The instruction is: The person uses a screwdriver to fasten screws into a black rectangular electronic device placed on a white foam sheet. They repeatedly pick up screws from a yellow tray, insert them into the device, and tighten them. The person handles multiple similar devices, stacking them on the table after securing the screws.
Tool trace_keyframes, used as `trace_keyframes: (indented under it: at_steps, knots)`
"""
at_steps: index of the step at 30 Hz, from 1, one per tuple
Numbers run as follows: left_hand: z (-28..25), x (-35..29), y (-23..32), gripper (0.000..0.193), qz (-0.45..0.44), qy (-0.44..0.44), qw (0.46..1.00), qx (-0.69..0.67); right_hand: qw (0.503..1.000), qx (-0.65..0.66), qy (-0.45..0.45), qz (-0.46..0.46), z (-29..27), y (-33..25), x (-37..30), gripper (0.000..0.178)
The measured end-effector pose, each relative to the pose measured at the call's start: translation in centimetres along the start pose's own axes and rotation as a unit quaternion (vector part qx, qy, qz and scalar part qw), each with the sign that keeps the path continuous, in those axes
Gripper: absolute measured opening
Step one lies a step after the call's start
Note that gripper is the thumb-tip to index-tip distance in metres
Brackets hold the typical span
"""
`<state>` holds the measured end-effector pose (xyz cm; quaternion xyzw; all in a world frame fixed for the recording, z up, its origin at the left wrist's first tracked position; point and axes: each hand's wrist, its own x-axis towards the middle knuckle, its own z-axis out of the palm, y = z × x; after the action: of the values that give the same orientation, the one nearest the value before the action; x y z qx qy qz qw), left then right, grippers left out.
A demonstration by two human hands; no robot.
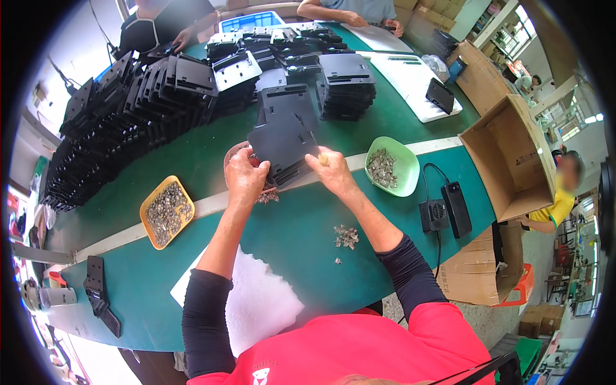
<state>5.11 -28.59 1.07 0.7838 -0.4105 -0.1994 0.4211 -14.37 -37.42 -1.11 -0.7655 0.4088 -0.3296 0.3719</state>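
Between both hands I hold a flat black plate, raised over the seam of the green table. My left hand pinches its left edge, thumb against the face. On the opposite edge, my right hand grips with the thumb up. Beneath the plate, a stack of similar black parts rises behind. A pink bowl is partly hidden by my left hand. To the right stands a light green bowl of small metal pieces; a yellow tray to the left holds more. A small heap of metal pieces lies near my right forearm.
Long rows of black parts fill the far left. A white foam sheet lies by my left forearm. A black adapter with a cable and an open cardboard box are at right. Two people sit across the table.
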Motion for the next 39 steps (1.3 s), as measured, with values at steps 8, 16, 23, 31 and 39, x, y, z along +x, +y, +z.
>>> trace_keyframes:
  at_steps: [8, 16, 23, 31, 39]
  knots:
    - [0.0, 4.7, 3.3, 0.051, 0.048, 0.013, 0.998, -0.044, 0.995, 0.089, 0.054, -0.011, -0.9, 0.1, 4.3, 0.034]
    - [3.0, 12.1, 3.4, 0.047, -0.017, 0.009, 1.000, -0.019, 0.990, -0.006, 0.136, -0.020, -0.3, -0.1, 9.1, 0.034]
    - [1.8, 10.5, 4.0, 0.063, -0.012, -0.068, 0.996, 0.058, 0.973, 0.138, -0.004, 0.185, -0.6, 1.3, 8.9, 0.047]
    - [2.7, 12.5, 1.8, 0.075, -0.070, -0.161, 0.983, -0.055, 0.885, 0.373, 0.031, 0.277, 1.1, -0.4, 7.5, 0.035]
    - [4.2, 14.6, 1.6, 0.071, -0.042, -0.080, 0.996, -0.023, 0.909, 0.337, 0.068, 0.237, 3.3, 0.2, 8.9, 0.024]
